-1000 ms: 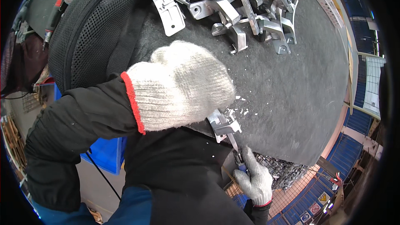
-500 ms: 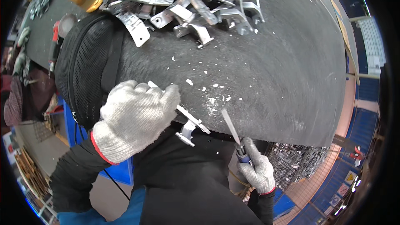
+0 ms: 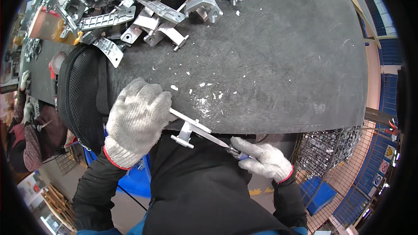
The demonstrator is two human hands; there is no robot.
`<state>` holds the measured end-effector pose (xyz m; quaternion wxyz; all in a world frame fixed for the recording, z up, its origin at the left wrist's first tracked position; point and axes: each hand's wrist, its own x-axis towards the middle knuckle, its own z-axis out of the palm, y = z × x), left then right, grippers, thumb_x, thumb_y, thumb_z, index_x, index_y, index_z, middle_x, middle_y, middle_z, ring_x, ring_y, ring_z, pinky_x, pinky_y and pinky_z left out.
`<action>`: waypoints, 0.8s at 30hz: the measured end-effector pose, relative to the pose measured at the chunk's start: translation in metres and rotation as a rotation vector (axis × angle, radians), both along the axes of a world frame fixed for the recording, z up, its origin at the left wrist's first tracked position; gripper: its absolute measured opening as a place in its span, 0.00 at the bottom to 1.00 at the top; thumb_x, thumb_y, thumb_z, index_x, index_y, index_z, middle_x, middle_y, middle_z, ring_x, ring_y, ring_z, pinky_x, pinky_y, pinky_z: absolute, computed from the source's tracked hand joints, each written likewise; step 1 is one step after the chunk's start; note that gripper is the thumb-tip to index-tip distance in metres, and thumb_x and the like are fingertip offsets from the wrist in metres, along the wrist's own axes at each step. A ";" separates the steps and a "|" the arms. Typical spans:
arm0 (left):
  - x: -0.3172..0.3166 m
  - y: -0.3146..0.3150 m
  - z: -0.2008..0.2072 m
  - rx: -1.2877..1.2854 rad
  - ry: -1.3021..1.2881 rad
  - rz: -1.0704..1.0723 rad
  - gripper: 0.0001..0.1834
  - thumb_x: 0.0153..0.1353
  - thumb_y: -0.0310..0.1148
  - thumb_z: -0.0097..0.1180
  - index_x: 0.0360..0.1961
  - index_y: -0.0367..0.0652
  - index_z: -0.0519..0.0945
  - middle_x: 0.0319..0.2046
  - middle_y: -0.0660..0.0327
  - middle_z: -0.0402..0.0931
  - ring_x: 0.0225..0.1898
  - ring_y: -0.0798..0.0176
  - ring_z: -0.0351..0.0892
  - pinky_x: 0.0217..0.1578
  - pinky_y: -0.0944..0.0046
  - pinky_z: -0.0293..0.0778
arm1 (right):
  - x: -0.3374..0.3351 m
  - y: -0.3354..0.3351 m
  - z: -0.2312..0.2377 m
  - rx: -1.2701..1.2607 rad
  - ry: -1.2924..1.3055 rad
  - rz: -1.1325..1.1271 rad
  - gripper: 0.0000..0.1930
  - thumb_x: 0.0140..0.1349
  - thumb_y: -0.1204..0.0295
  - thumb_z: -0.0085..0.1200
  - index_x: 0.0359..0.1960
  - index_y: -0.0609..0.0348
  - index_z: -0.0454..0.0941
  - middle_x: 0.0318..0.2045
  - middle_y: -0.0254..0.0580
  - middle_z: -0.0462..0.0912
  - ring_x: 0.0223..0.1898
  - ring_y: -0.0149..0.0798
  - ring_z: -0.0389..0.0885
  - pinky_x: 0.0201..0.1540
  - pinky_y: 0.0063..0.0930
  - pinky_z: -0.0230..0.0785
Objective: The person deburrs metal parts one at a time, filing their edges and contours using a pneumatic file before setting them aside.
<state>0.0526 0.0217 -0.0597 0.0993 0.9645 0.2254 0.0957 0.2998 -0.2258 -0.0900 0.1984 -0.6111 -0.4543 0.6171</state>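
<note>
- The dark tabletop (image 3: 296,52) fills most of the scene, its near edge crossing just beyond the person's lap and a broad stretch of it running out to the right edge.
- A heap of metal parts (image 3: 161,11) crowds the far left; a black mesh case (image 3: 80,98) hems in the left side.
- White flakes (image 3: 202,101) lie scattered mid-surface, close to the near edge.
- Beyond the right near corner stands a wire basket (image 3: 326,152).
- The left hand (image 3: 139,119) grips a metal bracket (image 3: 191,121), which sticks out rightward at the near edge.
- The right hand (image 3: 265,161), fingers wrapped round its handle, holds a blue-handled blade (image 3: 217,142).
- Half a second ago I saw that blade pointing away, apart from the bracket; now it lies along the bracket's near side.
</note>
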 end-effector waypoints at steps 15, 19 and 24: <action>-0.001 0.009 -0.004 0.057 -0.024 -0.045 0.26 0.42 0.38 0.70 0.46 0.43 0.83 0.43 0.57 0.80 0.50 0.48 0.82 0.58 0.48 0.75 | 0.008 0.012 -0.001 -0.148 0.069 0.038 0.37 0.71 0.54 0.59 0.78 0.49 0.62 0.48 0.35 0.86 0.35 0.30 0.82 0.45 0.24 0.77; -0.002 0.008 -0.006 0.022 -0.033 -0.063 0.27 0.42 0.36 0.71 0.47 0.43 0.83 0.44 0.58 0.81 0.52 0.47 0.82 0.60 0.48 0.74 | 0.003 0.017 0.005 -0.416 0.354 -0.110 0.38 0.70 0.53 0.60 0.79 0.48 0.61 0.51 0.38 0.85 0.32 0.30 0.81 0.41 0.24 0.77; 0.000 0.000 -0.007 0.018 -0.032 0.004 0.26 0.40 0.34 0.74 0.45 0.43 0.85 0.46 0.56 0.83 0.55 0.44 0.82 0.59 0.46 0.76 | 0.010 0.028 0.025 -0.280 0.186 0.027 0.40 0.70 0.47 0.56 0.79 0.49 0.60 0.60 0.47 0.84 0.40 0.36 0.86 0.47 0.27 0.78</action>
